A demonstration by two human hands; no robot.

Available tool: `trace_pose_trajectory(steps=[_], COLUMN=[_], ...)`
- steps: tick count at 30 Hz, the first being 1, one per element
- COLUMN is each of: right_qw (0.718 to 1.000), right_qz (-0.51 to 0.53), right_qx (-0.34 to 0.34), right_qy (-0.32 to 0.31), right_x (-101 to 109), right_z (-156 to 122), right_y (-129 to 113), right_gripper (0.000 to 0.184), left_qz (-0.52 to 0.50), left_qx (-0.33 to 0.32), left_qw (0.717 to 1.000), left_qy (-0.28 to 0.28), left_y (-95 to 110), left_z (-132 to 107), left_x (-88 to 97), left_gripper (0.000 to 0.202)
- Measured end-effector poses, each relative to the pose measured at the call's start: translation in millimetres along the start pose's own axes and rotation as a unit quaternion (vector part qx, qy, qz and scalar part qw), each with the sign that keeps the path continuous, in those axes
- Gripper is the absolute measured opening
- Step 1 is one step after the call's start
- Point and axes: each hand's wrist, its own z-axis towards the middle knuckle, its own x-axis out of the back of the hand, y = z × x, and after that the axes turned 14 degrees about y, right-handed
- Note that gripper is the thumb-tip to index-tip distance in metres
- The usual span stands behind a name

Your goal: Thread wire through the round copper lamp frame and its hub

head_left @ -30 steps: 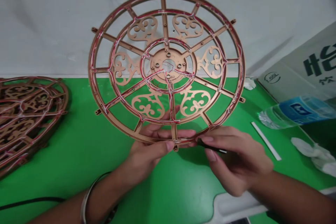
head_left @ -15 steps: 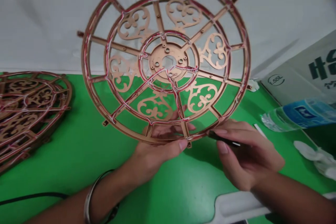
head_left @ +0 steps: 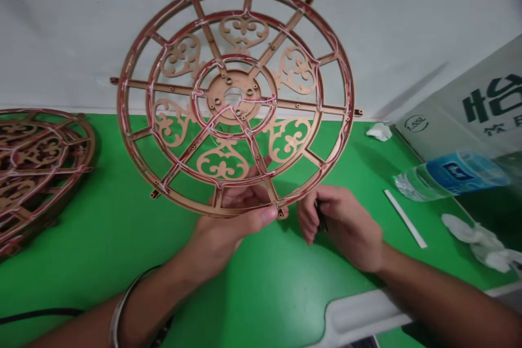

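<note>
A round copper-coloured lattice frame [head_left: 291, 104] is held up, tilted, over the green table. Red and whitish wires run along its rings and some spokes, and curled ornaments fill the gaps around its hub. My left hand [head_left: 232, 225] grips the lower rim, thumb in front and fingers behind. Just right of the rim, apart from it as far as I can see, my right hand [head_left: 340, 223] is closed around a slim black tool [head_left: 321, 216]. Most of that tool is hidden by the fingers, so its kind does not show.
Similar lattice frames [head_left: 73, 196] lie stacked at the left. At the right are a water bottle [head_left: 452, 175], a white strip [head_left: 405, 219], crumpled tissues [head_left: 481, 242] and a carton [head_left: 468, 98]. A black cable [head_left: 41, 313] crosses the lower left. A pale wall stands behind the table.
The lattice frame has turned a little and shifted left and farther from me. My right hand has drawn down and left from the rim, its fingers now curled over the black tool.
</note>
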Motion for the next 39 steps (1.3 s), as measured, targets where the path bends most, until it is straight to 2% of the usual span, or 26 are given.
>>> trace_pose_trajectory(steps=[3,6,9,11,14,16,18,23,28,31,34,39], right_qw=[0.998,0.998,0.996,0.992,0.982,0.979,0.98,0.977,0.971,0.976,0.982,0.981], right_qz=[0.024,0.0,-0.041,-0.075,-0.11,-0.12,-0.133,-0.148,-0.159,-0.154,-0.134,-0.127], right_qx=[-0.033,-0.029,-0.016,0.016,0.097,0.117,0.104,0.118,0.141,0.096,0.076,0.114], right_qy=[-0.04,-0.055,-0.072,-0.097,-0.117,-0.114,-0.108,-0.099,-0.113,-0.124,-0.106,-0.096], right_x=[2,4,5,4,4,4,4,3,7,8,8,7], right_z=[5,7,7,7,7,6,5,6,6,3,0,1], right_y=[1,-3,-9,-12,-13,-12,-12,-15,-12,-7,-4,-7], right_gripper=[0.038,0.051,0.035,0.027,0.033,0.034,0.034,0.037,0.036,0.041,0.04,0.036], left_qz=[0.021,0.035,0.085,0.114,0.107,0.118,0.143,0.16,0.173,0.165,0.17,0.174], left_qx=[0.007,0.025,0.044,0.051,0.074,0.088,0.101,0.14,0.118,0.109,0.113,0.118], left_qw=[1.0,0.997,0.993,0.989,0.985,0.984,0.982,0.976,0.977,0.979,0.978,0.977], left_qy=[-0.022,-0.058,-0.072,-0.085,-0.115,-0.097,-0.067,-0.037,-0.043,-0.059,-0.039,-0.029], left_y=[1,4,8,9,9,8,7,6,5,7,7,4], left_z=[1,0,-2,-2,-1,0,1,1,2,3,3,3], left_x=[0.3,-2.0,-6.0,-7.8,-7.4,-5.1,-2.2,2.3,0.9,-0.8,-0.9,0.6], left_gripper=[0.016,0.014,0.012,0.012,0.017,0.016,0.021,0.034,0.029,0.022,0.023,0.028])
